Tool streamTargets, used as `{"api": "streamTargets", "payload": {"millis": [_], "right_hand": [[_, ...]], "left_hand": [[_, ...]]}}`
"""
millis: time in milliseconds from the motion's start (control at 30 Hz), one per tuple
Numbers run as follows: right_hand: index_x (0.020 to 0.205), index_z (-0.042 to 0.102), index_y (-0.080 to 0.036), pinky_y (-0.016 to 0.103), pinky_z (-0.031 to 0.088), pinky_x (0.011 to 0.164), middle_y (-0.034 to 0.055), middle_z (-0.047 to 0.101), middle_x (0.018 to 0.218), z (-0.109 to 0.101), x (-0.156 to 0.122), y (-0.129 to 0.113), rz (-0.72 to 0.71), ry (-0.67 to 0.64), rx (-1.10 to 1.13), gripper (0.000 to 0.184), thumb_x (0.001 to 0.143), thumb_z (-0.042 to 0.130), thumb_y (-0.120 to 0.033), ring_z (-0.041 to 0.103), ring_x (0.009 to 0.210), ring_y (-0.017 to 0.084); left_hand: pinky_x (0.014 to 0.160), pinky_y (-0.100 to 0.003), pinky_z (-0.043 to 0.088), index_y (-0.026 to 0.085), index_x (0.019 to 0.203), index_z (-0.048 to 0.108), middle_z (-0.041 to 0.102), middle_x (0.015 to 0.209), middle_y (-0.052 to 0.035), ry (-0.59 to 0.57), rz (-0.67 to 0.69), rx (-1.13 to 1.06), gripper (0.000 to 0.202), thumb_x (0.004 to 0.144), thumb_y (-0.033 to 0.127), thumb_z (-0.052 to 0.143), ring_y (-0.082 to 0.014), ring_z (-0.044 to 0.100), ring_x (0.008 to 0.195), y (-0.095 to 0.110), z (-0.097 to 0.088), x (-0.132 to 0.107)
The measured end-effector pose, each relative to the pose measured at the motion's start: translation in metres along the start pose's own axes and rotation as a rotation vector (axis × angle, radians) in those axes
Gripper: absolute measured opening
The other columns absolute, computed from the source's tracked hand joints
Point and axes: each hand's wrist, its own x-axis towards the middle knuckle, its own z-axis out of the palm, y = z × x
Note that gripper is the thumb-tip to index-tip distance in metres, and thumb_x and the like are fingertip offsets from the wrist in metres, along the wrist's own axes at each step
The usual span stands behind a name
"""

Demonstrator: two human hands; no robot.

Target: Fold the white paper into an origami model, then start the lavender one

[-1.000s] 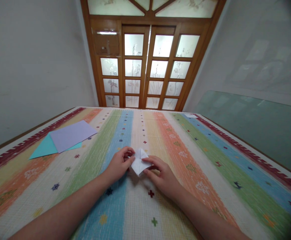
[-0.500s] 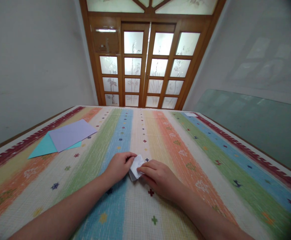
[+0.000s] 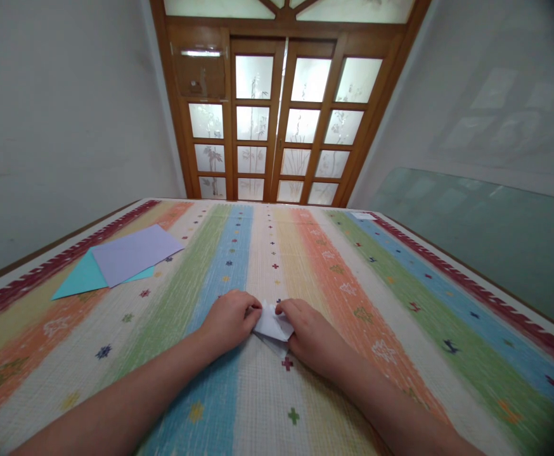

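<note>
A small folded piece of white paper [image 3: 273, 326] is held just above the striped tablecloth [image 3: 201, 373], near the middle of the view. My left hand [image 3: 233, 318] pinches its left edge between thumb and fingers. On the other side, my right hand [image 3: 311, 329] grips the right edge, with its fingertips at the top corner. A lower flap of the paper hangs below the upper layer. Parts of the paper's edges are hidden behind my fingers.
A lilac sheet of paper [image 3: 137, 253] overlaps a turquoise sheet [image 3: 78, 278] on the table's left side. A small white paper [image 3: 363, 216] lies at the far right. Behind the table stand wooden doors [image 3: 277, 120] with frosted panes; a greenish glass panel [image 3: 486, 234] leans at right.
The white paper has turned and its layers look more spread, with a flap showing underneath. My right hand has shifted slightly right, and its fingers have moved up along the paper's edge.
</note>
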Motion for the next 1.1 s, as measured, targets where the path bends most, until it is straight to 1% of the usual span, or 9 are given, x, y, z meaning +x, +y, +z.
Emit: {"api": "streamTargets", "payload": {"millis": [100,200,300,433,600,733,900,1000,1100], "right_hand": [[0.095,0.059,-0.017,0.029,0.041,0.077,0.0074,0.062,0.096,0.000,0.001,0.000,0.029,0.002,0.008,0.040,0.064,0.047,0.005,0.054,0.090,0.020],[0.092,0.062,-0.017,0.029,0.041,0.079,0.0071,0.063,0.096,-0.002,0.001,0.000,0.018,-0.003,0.041,0.038,0.065,0.047,0.005,0.055,0.093,0.020],[0.094,0.068,-0.018,0.029,0.042,0.081,0.0066,0.065,0.096,-0.007,0.001,0.002,-0.021,-0.065,0.069,0.034,0.070,0.052,0.001,0.057,0.093,0.020],[0.092,0.071,-0.020,0.029,0.042,0.081,0.0061,0.067,0.094,-0.018,0.001,0.004,-0.107,-0.186,0.065,0.020,0.079,0.060,-0.011,0.059,0.089,0.019],[0.091,0.072,-0.020,0.029,0.043,0.079,0.0064,0.068,0.090,-0.025,0.000,0.004,-0.165,-0.231,0.026,0.011,0.085,0.062,-0.020,0.061,0.085,0.019],[0.090,0.072,-0.019,0.029,0.044,0.081,0.0082,0.069,0.095,-0.026,-0.001,0.001,-0.170,-0.240,-0.011,0.012,0.085,0.062,-0.019,0.061,0.089,0.020],[0.096,0.073,-0.018,0.032,0.045,0.085,0.0105,0.068,0.104,-0.031,-0.001,-0.001,-0.159,-0.269,-0.027,0.016,0.088,0.059,-0.022,0.061,0.095,0.022],[0.099,0.073,-0.019,0.032,0.045,0.086,0.0104,0.068,0.105,-0.034,0.000,0.000,-0.162,-0.296,-0.021,0.020,0.091,0.055,-0.022,0.061,0.095,0.022],[0.100,0.073,-0.019,0.032,0.044,0.086,0.0103,0.066,0.106,-0.033,0.000,0.003,-0.164,-0.298,-0.019,0.024,0.095,0.049,-0.023,0.060,0.095,0.022]], "left_hand": [[0.077,-0.034,0.043,0.022,0.088,0.074,0.073,0.085,-0.0066,-0.056,0.012,-0.016,0.019,0.088,0.029,0.056,-0.0239,0.064,0.082,0.003,-0.004,0.000],[0.080,-0.034,0.043,0.023,0.091,0.075,0.074,0.089,-0.0063,-0.096,0.073,-0.032,0.020,0.088,0.026,0.056,-0.0238,0.064,0.086,0.008,-0.004,-0.002],[0.083,-0.034,0.044,0.022,0.096,0.074,0.074,0.092,-0.0056,-0.125,0.131,-0.034,0.020,0.089,0.023,0.056,-0.0232,0.064,0.089,0.011,-0.003,-0.003],[0.089,-0.034,0.044,0.021,0.100,0.074,0.074,0.097,-0.0040,-0.147,0.166,-0.009,0.021,0.089,0.021,0.056,-0.0218,0.062,0.095,0.010,-0.001,-0.004],[0.092,-0.034,0.044,0.021,0.102,0.073,0.073,0.104,-0.0036,-0.194,0.227,0.047,0.021,0.091,0.023,0.056,-0.0216,0.061,0.100,0.012,-0.004,-0.004],[0.092,-0.035,0.045,0.021,0.101,0.074,0.071,0.106,-0.0043,-0.221,0.263,0.121,0.021,0.093,0.025,0.055,-0.0224,0.060,0.101,0.015,-0.006,-0.005],[0.094,-0.038,0.045,0.020,0.102,0.071,0.067,0.114,-0.0077,-0.236,0.311,0.201,0.023,0.094,0.025,0.051,-0.0239,0.058,0.105,0.019,-0.009,-0.007],[0.096,-0.038,0.043,0.019,0.102,0.070,0.067,0.112,-0.0083,-0.244,0.339,0.218,0.023,0.094,0.025,0.049,-0.0239,0.057,0.105,0.023,-0.014,-0.009],[0.094,-0.039,0.043,0.019,0.100,0.070,0.065,0.107,-0.0088,-0.245,0.342,0.242,0.020,0.090,0.030,0.056,-0.0254,0.055,0.104,0.028,-0.019,-0.010]]}}
